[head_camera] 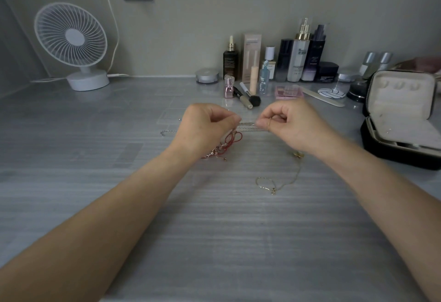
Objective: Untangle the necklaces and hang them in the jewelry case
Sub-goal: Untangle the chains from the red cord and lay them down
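We pinch the silver chain (248,126) taut left-to-right between both hands (207,125) (290,122); jewelry case (401,115) lies open far right.

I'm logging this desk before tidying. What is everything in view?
silver chain: one, silver, centre, held taut
red cord: one, red, just below silver chain
gold chain: one, gold, front right of cord
case: one, black, open, right edge
fan: one, white, back left
bottles: several, mixed, along wall
palette: one, pink, before bottles
table: one, grey, underneath all
left hand: one, pinches silver chain
right hand: one, pinches silver chain
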{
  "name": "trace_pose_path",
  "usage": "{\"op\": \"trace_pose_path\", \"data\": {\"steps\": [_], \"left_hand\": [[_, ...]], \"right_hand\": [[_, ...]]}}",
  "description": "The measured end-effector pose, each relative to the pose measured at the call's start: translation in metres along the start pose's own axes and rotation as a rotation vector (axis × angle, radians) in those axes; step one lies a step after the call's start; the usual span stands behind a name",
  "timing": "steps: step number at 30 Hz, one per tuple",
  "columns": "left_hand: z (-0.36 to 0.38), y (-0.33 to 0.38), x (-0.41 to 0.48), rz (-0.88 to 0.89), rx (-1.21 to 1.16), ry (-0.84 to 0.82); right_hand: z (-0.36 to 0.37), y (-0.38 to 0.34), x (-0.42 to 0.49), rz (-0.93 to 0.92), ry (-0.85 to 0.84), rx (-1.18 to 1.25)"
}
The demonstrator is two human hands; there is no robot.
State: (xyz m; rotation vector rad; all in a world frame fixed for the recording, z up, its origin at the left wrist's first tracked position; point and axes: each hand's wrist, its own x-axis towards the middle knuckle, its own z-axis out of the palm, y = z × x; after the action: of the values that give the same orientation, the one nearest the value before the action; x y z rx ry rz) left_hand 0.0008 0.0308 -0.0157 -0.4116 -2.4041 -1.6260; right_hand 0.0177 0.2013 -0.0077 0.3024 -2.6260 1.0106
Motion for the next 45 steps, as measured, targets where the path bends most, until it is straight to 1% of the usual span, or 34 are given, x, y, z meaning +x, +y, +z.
{"op": "trace_pose_path", "data": {"steps": [4,8,10,14,18,20,24,28,31,34,36,37,40,42,45], "left_hand": [[-0.004,0.001,0.002,0.018,0.042,0.037],[-0.007,0.0,0.006,-0.001,0.048,0.084],[-0.009,0.0,0.008,-0.068,-0.004,0.106],[-0.01,0.001,0.01,-0.239,-0.227,0.104],[-0.013,-0.001,0.011,-0.253,-0.256,0.114],[-0.013,-0.001,0.011,-0.24,-0.21,0.1],[-0.014,-0.004,0.011,-0.179,-0.084,0.04],[-0.01,-0.009,0.009,-0.121,0.05,-0.048],[-0.006,-0.013,0.008,-0.114,0.121,-0.094],[-0.004,-0.015,0.007,-0.081,0.186,-0.117],[-0.003,-0.016,0.005,-0.068,0.226,-0.147],[-0.003,-0.016,0.004,-0.061,0.249,-0.171],[-0.001,-0.017,0.001,-0.027,0.331,-0.219],[-0.001,-0.016,0.0,-0.012,0.353,-0.207],[0.0,-0.013,-0.002,0.003,0.414,-0.147]], "right_hand": [[0.0,0.0,-0.002,0.013,-0.048,-0.073],[0.0,0.004,-0.002,0.018,-0.097,-0.173],[0.0,0.005,-0.003,0.021,-0.102,-0.218],[-0.001,0.008,-0.002,0.054,-0.094,-0.261],[-0.004,0.007,-0.003,0.063,-0.032,-0.232],[-0.006,0.004,-0.003,0.045,-0.026,-0.138],[-0.009,-0.003,-0.005,-0.011,-0.153,0.115],[-0.014,-0.009,-0.008,-0.007,-0.31,0.169],[-0.024,-0.006,-0.006,0.037,-0.304,0.075],[-0.039,0.007,-0.004,0.157,-0.242,-0.222],[-0.046,0.015,-0.004,0.267,-0.274,-0.398],[-0.047,0.017,-0.005,0.314,-0.321,-0.43],[-0.042,0.016,-0.005,0.383,-0.44,-0.397],[-0.039,0.014,-0.006,0.384,-0.469,-0.404],[-0.038,0.013,-0.005,0.337,-0.459,-0.407]]}}
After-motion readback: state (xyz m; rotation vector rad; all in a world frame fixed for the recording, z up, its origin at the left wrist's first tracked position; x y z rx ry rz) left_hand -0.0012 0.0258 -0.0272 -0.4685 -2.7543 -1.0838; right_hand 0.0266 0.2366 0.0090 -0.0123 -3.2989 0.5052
